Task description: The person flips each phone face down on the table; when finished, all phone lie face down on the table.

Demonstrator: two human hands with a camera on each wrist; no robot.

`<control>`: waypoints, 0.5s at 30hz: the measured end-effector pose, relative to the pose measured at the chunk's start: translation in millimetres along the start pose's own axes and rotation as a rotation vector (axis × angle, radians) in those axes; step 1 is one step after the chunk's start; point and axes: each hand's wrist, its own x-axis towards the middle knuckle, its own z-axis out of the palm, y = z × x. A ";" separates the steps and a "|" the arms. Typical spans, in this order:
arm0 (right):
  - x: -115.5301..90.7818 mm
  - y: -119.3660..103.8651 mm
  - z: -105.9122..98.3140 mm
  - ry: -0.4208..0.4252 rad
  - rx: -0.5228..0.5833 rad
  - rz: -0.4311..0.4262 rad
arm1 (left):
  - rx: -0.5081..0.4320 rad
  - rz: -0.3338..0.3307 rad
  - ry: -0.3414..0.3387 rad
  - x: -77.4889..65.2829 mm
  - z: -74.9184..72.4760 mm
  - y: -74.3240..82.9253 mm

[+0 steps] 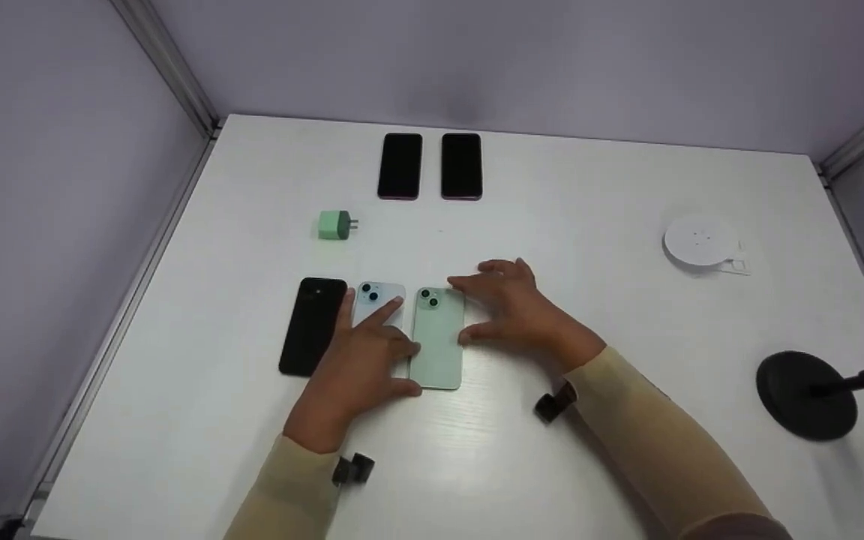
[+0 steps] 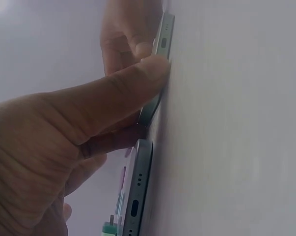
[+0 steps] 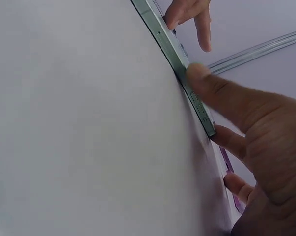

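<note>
Phone in mint green (image 1: 438,352) is lying flat, camera side up, at the right end of a front row of three on the white table (image 1: 589,202); both hands are touching its edges, one per side, so they're sitting apart with the phone between them. Left hand (image 1: 364,356) is stretching over the light blue phone (image 1: 368,306) in the middle, fingers pretty spread out, while its thumb and index tip are meeting the mint one's left edge, thumb down by the bottom corner; right hand (image 1: 511,304) is resting its thumb on the right edge and a fingertip at the top right corner, not really wrapping round anything; how hard either one's pressing, I can't tell. Left wrist view is showing a charging port (image 2: 163,43) on the mint one's end, plus a slim gap between it and the light blue one; black phone (image 1: 310,326) is lying at the row's left end, also back side up. Green charger plug (image 1: 334,225) is sitting behind the row, prongs pointing right; one dark-screened phone (image 1: 400,166) and a second dark-screened phone (image 1: 462,166) are lying side by side near the back edge; way over right, a white round gadget (image 1: 702,238) and a round black base (image 1: 803,397) are sitting well apart from the phones.
</note>
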 end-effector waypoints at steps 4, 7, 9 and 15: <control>22.0 6.0 -19.1 0.072 0.003 0.022 | -0.015 -0.003 0.000 -0.1 -1.3 -0.1; 45.0 9.5 -33.7 0.092 -0.077 0.088 | -0.023 0.001 0.001 -1.0 -0.8 -1.1; 60.2 11.5 -41.6 0.073 -0.157 0.142 | -0.028 0.006 0.009 -0.8 -0.5 -2.3; 95.0 14.7 -53.4 0.000 -0.271 0.210 | -0.073 0.034 0.042 1.0 2.9 -7.3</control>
